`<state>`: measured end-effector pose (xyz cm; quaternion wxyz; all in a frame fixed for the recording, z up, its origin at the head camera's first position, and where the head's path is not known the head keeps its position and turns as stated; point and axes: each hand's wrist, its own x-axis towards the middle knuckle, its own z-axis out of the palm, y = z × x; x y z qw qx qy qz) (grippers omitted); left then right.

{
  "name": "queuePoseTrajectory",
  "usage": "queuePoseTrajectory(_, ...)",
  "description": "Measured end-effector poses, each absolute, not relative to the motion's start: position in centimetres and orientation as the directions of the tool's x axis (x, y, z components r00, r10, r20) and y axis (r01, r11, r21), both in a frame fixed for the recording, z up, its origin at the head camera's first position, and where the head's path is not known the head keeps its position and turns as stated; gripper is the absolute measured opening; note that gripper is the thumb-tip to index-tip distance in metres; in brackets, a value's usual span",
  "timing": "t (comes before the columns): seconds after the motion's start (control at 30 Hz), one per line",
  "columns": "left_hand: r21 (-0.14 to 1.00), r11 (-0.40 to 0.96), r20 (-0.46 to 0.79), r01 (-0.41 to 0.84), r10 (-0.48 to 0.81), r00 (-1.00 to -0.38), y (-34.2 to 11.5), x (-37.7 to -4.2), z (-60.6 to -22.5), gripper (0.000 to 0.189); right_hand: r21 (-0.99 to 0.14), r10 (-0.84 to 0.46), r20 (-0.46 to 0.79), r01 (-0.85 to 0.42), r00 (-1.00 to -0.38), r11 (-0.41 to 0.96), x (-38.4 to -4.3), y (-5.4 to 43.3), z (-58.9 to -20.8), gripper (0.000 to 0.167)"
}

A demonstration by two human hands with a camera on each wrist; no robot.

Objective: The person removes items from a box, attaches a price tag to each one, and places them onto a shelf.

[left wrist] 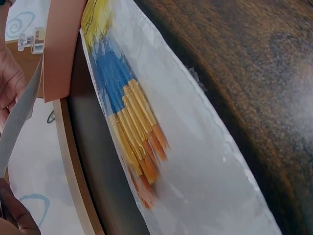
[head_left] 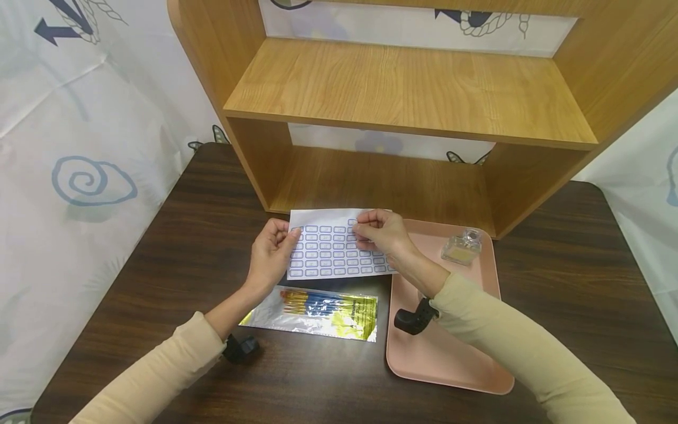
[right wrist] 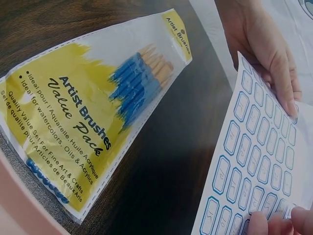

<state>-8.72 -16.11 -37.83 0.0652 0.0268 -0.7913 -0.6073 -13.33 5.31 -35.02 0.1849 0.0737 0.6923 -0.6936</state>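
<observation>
A white sheet of blue-bordered labels [head_left: 318, 256] is held up above the table, tilted toward me. My left hand [head_left: 270, 253] grips its left edge, thumb on the front; the right wrist view shows that thumb lying along the label sheet [right wrist: 254, 142]. Over the sheet's upper right, the fingertips and thumb of my right hand [head_left: 389, 235] pinch at a label on the printed face, largely hidden by the fingers. Below the sheet lies a clear-and-yellow packet of artist brushes [head_left: 328, 312], blue-handled with orange-brown tips [left wrist: 154, 142].
A pink tray [head_left: 445, 353] lies to the right under my right forearm, with a small glass bottle [head_left: 462, 247] near its far end. Behind the sheet stands a wooden shelf unit [head_left: 408, 94] on the dark wood table [head_left: 175, 259]. Patterned white cloth [head_left: 79, 235] hangs around it.
</observation>
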Motion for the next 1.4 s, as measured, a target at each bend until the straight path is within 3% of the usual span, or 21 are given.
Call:
queuePoseTrajectory(0.57,0.968,0.251,0.047,0.011,-0.141,-0.989,-16.5,-9.2,-38.3,0.013,-0.934,-0.136,-0.357,0.352,-0.924,0.063,-13.0,5.0,-35.4,0.014)
queuePoseTrajectory(0.8,0.959,0.273,-0.04,-0.081,-0.152,-0.988,-17.6,-9.6,-38.8,0.017,-0.938,-0.143,-0.345,0.339,-0.928,0.067,-12.8,5.2,-35.4,0.015)
queuePoseTrajectory(1.17,0.914,0.344,-0.208,-0.217,-0.065,-0.976,-19.7,-11.2,-40.2,0.025,-0.949,-0.177,-0.314,0.305,-0.933,0.075,-12.0,6.2,-34.8,0.014)
queuePoseTrajectory(1.27,0.902,0.369,-0.214,-0.223,-0.067,-0.975,-20.0,-11.5,-40.6,0.027,-0.955,-0.183,-0.296,0.286,-0.937,0.079,-11.9,6.5,-35.3,0.015)
queuePoseTrajectory(1.4,0.882,0.416,-0.209,-0.22,-0.072,-0.975,-20.2,-11.7,-40.9,0.029,-0.971,-0.207,-0.237,0.229,-0.949,0.064,-13.0,7.3,-38.7,0.016)
